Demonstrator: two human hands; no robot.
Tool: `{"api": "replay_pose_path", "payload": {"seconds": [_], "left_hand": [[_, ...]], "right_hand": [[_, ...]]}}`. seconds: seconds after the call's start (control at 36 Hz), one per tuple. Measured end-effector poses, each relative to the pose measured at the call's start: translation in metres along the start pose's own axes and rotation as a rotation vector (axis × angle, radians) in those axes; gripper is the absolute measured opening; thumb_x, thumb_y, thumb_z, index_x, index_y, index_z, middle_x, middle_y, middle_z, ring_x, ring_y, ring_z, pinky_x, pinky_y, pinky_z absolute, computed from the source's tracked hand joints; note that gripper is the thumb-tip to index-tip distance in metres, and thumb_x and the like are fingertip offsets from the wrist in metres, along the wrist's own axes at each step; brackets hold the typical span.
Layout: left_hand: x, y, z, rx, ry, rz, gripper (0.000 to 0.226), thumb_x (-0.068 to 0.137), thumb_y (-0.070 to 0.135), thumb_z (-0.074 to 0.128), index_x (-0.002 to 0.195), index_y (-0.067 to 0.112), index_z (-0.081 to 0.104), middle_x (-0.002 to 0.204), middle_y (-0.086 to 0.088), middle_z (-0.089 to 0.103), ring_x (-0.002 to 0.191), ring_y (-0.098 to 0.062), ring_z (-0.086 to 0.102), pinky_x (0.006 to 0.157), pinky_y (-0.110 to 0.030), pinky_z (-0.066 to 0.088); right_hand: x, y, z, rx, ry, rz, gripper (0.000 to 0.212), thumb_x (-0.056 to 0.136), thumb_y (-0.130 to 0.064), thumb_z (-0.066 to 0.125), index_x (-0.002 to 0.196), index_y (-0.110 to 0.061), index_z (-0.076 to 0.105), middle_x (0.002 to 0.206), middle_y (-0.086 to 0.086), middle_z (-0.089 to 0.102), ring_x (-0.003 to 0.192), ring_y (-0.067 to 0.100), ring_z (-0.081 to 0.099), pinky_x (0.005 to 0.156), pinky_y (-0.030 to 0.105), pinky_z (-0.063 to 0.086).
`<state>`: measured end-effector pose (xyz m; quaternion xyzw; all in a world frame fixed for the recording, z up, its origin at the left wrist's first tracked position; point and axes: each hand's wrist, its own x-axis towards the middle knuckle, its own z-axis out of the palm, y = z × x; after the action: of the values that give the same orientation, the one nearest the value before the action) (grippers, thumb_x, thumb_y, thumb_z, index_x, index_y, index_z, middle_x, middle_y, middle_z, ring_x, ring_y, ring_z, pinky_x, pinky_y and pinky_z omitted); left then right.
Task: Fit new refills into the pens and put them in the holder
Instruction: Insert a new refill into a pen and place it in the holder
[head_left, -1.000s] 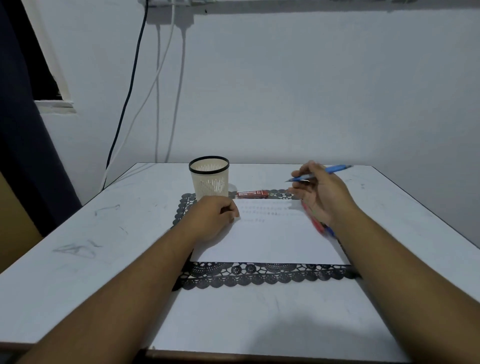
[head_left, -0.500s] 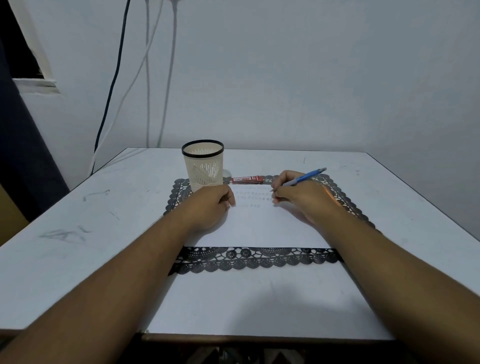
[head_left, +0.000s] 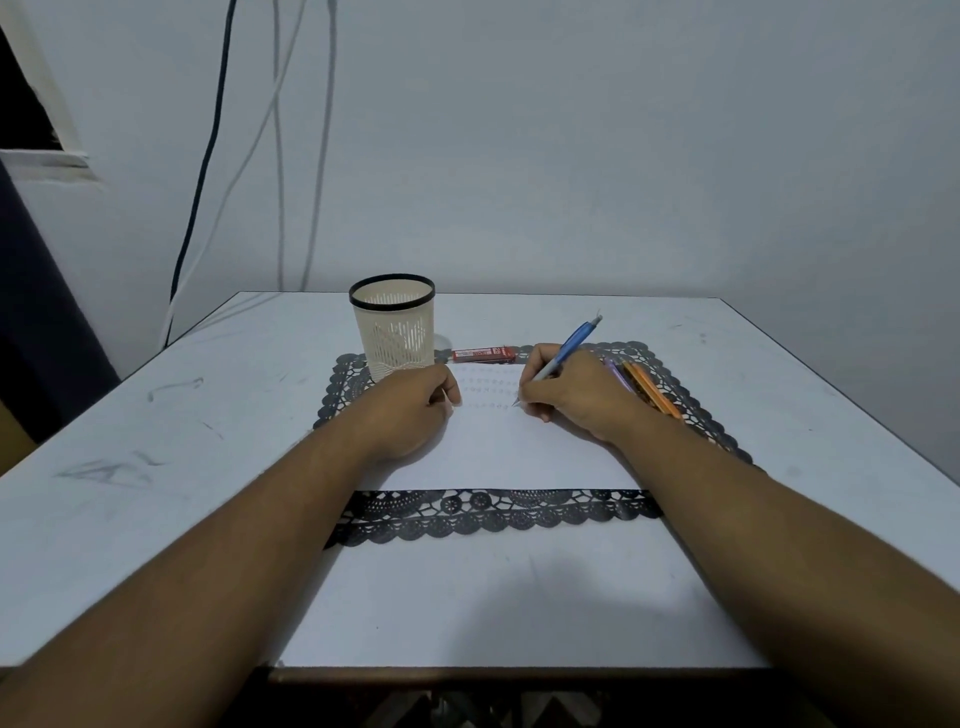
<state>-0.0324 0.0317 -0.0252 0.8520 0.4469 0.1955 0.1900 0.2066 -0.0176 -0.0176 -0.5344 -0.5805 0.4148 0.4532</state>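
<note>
Head view, only view.

Change: a second ago the right hand (head_left: 574, 397) was up off the sheet with the blue pen (head_left: 566, 351) lying roughly level, tip aimed at 9 o'clock. Half a second ago it came down. Now it rests on the white paper (head_left: 498, 447) in a writing grip, fingers curled round the barrel, tip down on the sheet just short of the faint rows of marks, clicker end tilted up toward 1 o'clock.

Left hand (head_left: 415, 410) has barely moved: lying on the paper's left side, fingers loosely curled; whether it holds anything, I cannot tell. Probably just steadying the sheet. Hands are apart, with a strip of paper between them.

Holder (head_left: 392, 327) at 11 o'clock from the hands, upright on the black lace mat (head_left: 493, 514), no pen visible in it. Red refill case (head_left: 483, 355) lies flat just right of it, at 12 o'clock. Spare pens (head_left: 647, 387), orange and purple, lie on the mat beside the right wrist, at 3 o'clock, part hidden by the hand.

Read: looks like a scribble test on the blue pen, so its refill is likely already in. If it writes, it goes to the holder. The others seem untouched. Early in the task.
</note>
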Motion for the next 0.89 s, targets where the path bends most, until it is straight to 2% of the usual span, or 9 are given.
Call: {"api": "replay_pose_path", "payload": {"seconds": [0.14, 0.42, 0.53, 0.89], "left_hand": [[-0.0004, 0.0005, 0.0011, 0.009, 0.005, -0.001, 0.014, 0.102, 0.017, 0.054, 0.105, 0.026, 0.064, 0.094, 0.011, 0.063, 0.085, -0.001, 0.055, 0.068, -0.022, 0.038], [-0.0001, 0.0010, 0.0009, 0.036, 0.008, 0.010, 0.013, 0.101, 0.017, 0.055, 0.103, 0.027, 0.063, 0.093, 0.015, 0.061, 0.085, 0.000, 0.054, 0.069, -0.023, 0.039], [-0.0005, 0.0010, 0.0013, 0.038, 0.007, 0.013, 0.013, 0.101, 0.018, 0.055, 0.103, 0.027, 0.063, 0.092, 0.015, 0.061, 0.084, 0.000, 0.054, 0.068, -0.022, 0.038], [-0.0016, 0.0017, -0.0002, 0.037, 0.002, 0.011, 0.012, 0.102, 0.018, 0.055, 0.105, 0.027, 0.064, 0.095, 0.011, 0.064, 0.087, -0.003, 0.056, 0.070, -0.021, 0.041]], "right_hand": [[-0.0004, -0.0011, 0.0016, 0.008, -0.022, 0.007, 0.020, 0.085, 0.017, 0.063, 0.079, -0.001, 0.059, 0.073, 0.018, 0.056, 0.057, 0.016, 0.057, 0.055, 0.029, 0.046], [0.0013, -0.0013, 0.0015, -0.081, 0.014, 0.006, 0.016, 0.087, 0.010, 0.065, 0.081, -0.003, 0.058, 0.071, 0.016, 0.063, 0.057, 0.015, 0.058, 0.056, 0.027, 0.048], [-0.0002, -0.0019, 0.0003, -0.066, -0.001, 0.028, 0.020, 0.086, 0.012, 0.065, 0.076, -0.004, 0.058, 0.067, 0.012, 0.061, 0.063, 0.019, 0.060, 0.056, 0.028, 0.049], [-0.0019, -0.0038, 0.0011, -0.093, 0.015, 0.010, 0.018, 0.088, 0.011, 0.064, 0.080, -0.003, 0.057, 0.071, 0.018, 0.063, 0.058, 0.016, 0.059, 0.053, 0.025, 0.049]]}}
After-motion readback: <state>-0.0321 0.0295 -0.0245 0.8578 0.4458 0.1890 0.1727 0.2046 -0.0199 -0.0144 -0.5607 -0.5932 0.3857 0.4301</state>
